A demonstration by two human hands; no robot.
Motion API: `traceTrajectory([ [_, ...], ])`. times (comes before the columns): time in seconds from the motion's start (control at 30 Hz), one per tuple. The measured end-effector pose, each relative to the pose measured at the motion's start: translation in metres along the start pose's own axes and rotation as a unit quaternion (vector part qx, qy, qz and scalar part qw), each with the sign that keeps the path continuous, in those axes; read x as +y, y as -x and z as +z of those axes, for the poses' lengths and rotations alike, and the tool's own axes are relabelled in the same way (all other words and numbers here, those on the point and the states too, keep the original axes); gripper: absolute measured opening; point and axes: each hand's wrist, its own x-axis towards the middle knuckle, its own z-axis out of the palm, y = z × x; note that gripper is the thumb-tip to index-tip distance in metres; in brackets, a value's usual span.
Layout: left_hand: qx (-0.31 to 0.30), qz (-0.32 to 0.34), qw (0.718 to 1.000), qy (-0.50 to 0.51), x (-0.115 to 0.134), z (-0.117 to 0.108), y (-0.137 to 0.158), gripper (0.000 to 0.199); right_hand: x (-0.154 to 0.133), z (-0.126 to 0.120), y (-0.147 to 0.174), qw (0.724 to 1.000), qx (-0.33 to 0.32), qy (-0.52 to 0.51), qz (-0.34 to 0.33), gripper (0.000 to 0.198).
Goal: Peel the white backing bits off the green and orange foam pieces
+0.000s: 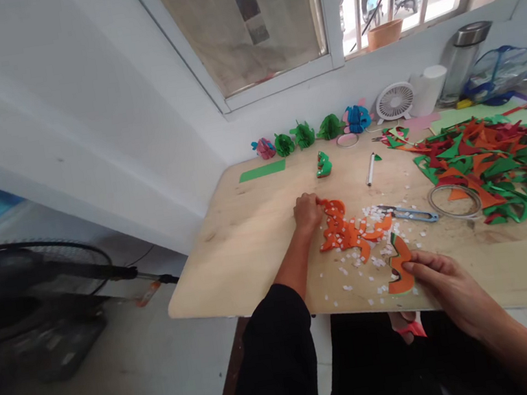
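Note:
My right hand (434, 268), near the table's front edge, pinches an orange paper cutout (402, 264) with a wavy side and green edges between thumb and fingers. Farther back, my left hand (307, 212) is closed at the left end of a curved orange paper piece (334, 207); its fingertips are partly hidden. Between the hands lies a loose cluster of orange paper cutouts (347, 233), strewn with small white paper bits (347, 287). Blue thread snips (410, 213) rest just behind them. A small folded green paper piece (323, 164) stands beyond my left hand.
A heap of red, green and orange paper scraps (498, 158) covers the right side, with a wire ring (455, 201) before it. A white pen (371, 169), green strip (262, 171), small fan (395, 102) and paper figures (304, 134) are toward the wall.

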Motion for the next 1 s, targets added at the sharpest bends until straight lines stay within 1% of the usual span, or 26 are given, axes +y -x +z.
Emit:
traceTrajectory([
  [0.1,-0.002,0.008,1.0,0.006,0.0,-0.014,0.009,0.013,-0.005,-0.004,0.0,0.999,-0.017,-0.025,0.035,0.033],
  [0.17,-0.01,0.023,0.999,0.02,0.001,-0.028,0.024,0.012,-0.007,-0.008,-0.002,0.999,0.004,-0.033,0.029,0.031],
  [0.23,-0.037,0.047,0.997,0.041,0.004,-0.044,0.044,0.01,-0.007,-0.013,-0.005,0.998,0.044,-0.04,0.018,0.028],
  [0.3,-0.074,0.081,0.992,0.068,0.01,-0.06,0.066,0.009,-0.007,-0.019,-0.008,0.994,0.092,-0.053,0.005,0.027],
  [0.33,-0.11,0.119,0.981,0.104,0.014,-0.066,0.076,0.009,-0.006,-0.022,-0.009,0.993,0.102,-0.056,0.002,0.028],
  [0.4,-0.172,0.18,0.957,0.151,0.023,-0.077,0.092,0.015,-0.007,-0.026,-0.009,0.995,0.09,-0.033,-0.004,0.029],
  [0.47,-0.219,0.214,0.939,0.157,0.033,-0.083,0.101,0.028,-0.009,-0.027,-0.006,0.998,0.067,0.009,-0.016,0.029],
  [0.5,-0.236,0.232,0.932,0.146,0.038,-0.085,0.104,0.035,-0.011,-0.026,-0.004,0.998,0.053,0.03,-0.024,0.029],
  [0.53,-0.245,0.249,0.928,0.132,0.042,-0.086,0.105,0.038,-0.013,-0.024,-0.001,0.998,0.033,0.051,-0.03,0.028],
  [0.57,-0.252,0.267,0.923,0.115,0.047,-0.086,0.106,0.037,-0.016,-0.022,0.001,0.997,0.0,0.069,-0.032,0.028],
  [0.63,-0.258,0.303,0.914,0.075,0.054,-0.083,0.105,0.026,-0.02,-0.016,0.005,0.994,-0.056,0.094,-0.032,0.03],
  [0.7,-0.259,0.327,0.907,0.054,0.059,-0.08,0.103,0.018,-0.023,-0.011,0.008,0.991,-0.072,0.108,-0.04,0.032],
  [0.8,-0.264,0.334,0.901,0.085,0.061,-0.076,0.099,0.022,-0.025,-0.008,0.008,0.989,-0.045,0.125,-0.061,0.034],
  [0.93,-0.273,0.298,0.905,0.13,0.059,-0.079,0.098,0.03,-0.022,-0.018,0.005,0.987,0.028,0.13,-0.094,0.029],
  [1.0,-0.288,0.284,0.903,0.144,0.059,-0.081,0.098,0.03,-0.021,-0.023,0.004,0.984,0.03,0.144,-0.104,0.027],
])
